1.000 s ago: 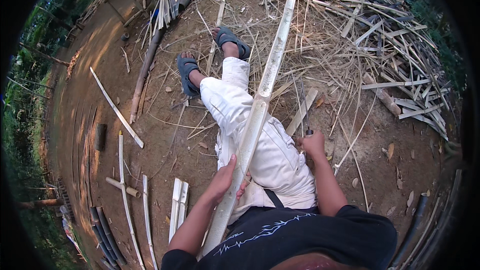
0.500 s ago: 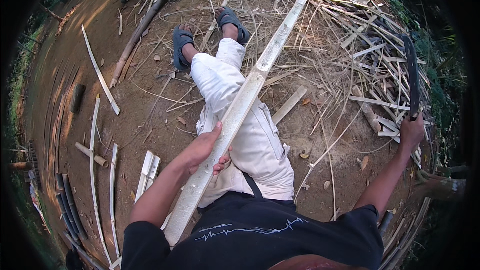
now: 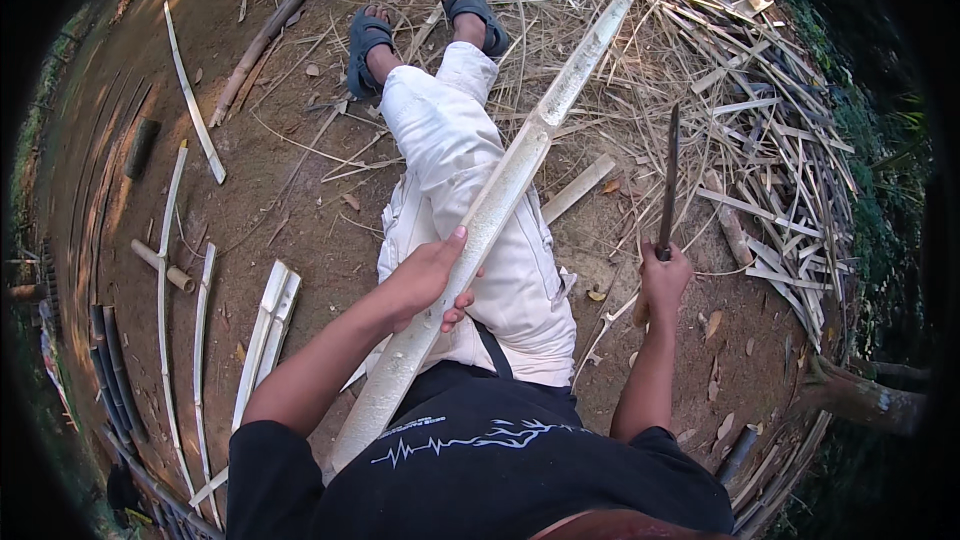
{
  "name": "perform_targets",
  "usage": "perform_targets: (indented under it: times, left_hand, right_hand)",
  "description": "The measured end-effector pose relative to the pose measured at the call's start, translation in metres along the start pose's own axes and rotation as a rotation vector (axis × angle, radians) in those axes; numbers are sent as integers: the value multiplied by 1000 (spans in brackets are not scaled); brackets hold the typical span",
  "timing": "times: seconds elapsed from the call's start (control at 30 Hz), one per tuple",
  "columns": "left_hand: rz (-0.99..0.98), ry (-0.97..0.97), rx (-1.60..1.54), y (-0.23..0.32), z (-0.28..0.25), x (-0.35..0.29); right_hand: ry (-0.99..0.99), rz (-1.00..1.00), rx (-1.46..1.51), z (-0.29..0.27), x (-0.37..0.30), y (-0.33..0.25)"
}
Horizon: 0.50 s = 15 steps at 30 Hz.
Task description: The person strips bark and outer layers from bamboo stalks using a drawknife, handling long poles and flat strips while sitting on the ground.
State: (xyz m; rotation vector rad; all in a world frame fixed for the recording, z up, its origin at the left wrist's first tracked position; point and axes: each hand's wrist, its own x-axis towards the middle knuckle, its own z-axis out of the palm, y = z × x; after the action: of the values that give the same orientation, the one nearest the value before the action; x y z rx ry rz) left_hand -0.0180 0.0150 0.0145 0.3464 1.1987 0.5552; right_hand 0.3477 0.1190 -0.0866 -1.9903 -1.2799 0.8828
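Observation:
A long split bamboo strip (image 3: pixel 495 198), pale on its upward face with a node ridge partway along, lies slantwise over my legs from my waist to the far right. My left hand (image 3: pixel 435 285) is wrapped round it near my lap, thumb along one edge and fingertips showing at the other. My right hand (image 3: pixel 664 285) is closed on the handle of a machete (image 3: pixel 671 180) to the right of my legs. Its dark blade points away from me, seen nearly edge-on and apart from the strip.
Split bamboo pieces (image 3: pixel 780 210) lie heaped at the right, with thin shavings (image 3: pixel 590 70) scattered beyond my feet. Several strips (image 3: pixel 168 320) and a paired split piece (image 3: pixel 268 330) rest on the dirt at the left. A dark pole (image 3: pixel 270 35) lies far left; a tree trunk (image 3: pixel 865 398) juts in at right.
My right hand has brought the machete inward from the far right, toward the strip. My left hand keeps its hold, and the strip has shifted slightly to the right.

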Motion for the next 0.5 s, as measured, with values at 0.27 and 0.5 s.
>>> perform_targets:
  times: [0.27,0.5]
  left_hand:
    - [-34,8,-45,-14,2,5]
    - [-43,21,-22,-22,8,5]
  right_hand:
    - [-348,-911,-536,52,-50,-68]
    - [-530,-537,-670,53,22,-91]
